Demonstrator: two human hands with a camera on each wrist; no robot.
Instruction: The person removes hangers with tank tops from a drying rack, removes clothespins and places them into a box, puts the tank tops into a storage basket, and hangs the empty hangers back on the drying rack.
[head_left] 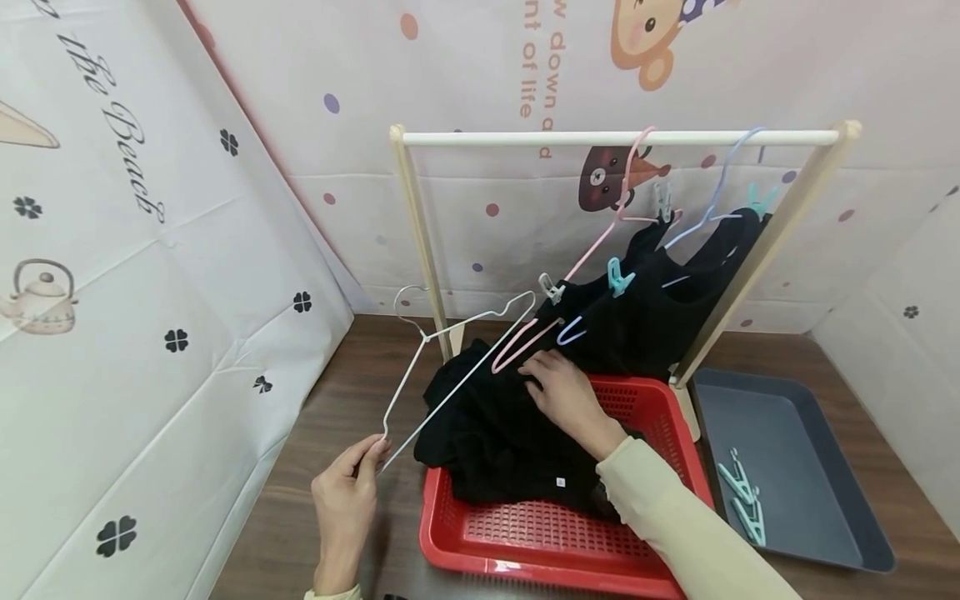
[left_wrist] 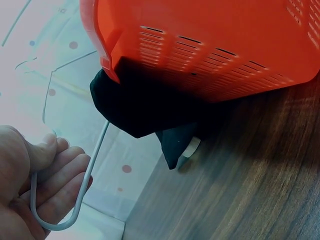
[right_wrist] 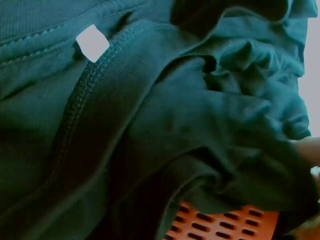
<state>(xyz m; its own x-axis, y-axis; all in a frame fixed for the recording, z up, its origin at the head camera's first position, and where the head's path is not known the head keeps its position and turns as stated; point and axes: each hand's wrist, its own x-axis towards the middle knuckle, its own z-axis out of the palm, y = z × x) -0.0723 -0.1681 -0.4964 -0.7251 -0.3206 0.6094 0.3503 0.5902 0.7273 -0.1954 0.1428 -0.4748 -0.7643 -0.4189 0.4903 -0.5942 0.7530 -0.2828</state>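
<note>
My left hand (head_left: 348, 483) holds a white wire hanger (head_left: 457, 392) by one lower corner, pinched between thumb and fingers. The hanger has nothing on it, and its hook points up toward the rack's left post. In the left wrist view, its rounded end loops around the fingers of my left hand (left_wrist: 55, 175). My right hand (head_left: 566, 396) rests on a heap of black clothing (head_left: 510, 433), fingers loosely bent over the cloth. A small white tag shows on this cloth. The heap lies in a red plastic basket (head_left: 510, 554) and spills over its left rim.
A rack with a white rail (head_left: 525, 139) stands behind the basket. From it hang a pink hanger (head_left: 625, 187) and a blue hanger (head_left: 723, 183) with black garments (head_left: 645, 325) clipped on. A grey tray (head_left: 795, 467) at right holds teal clothespins (head_left: 750, 508).
</note>
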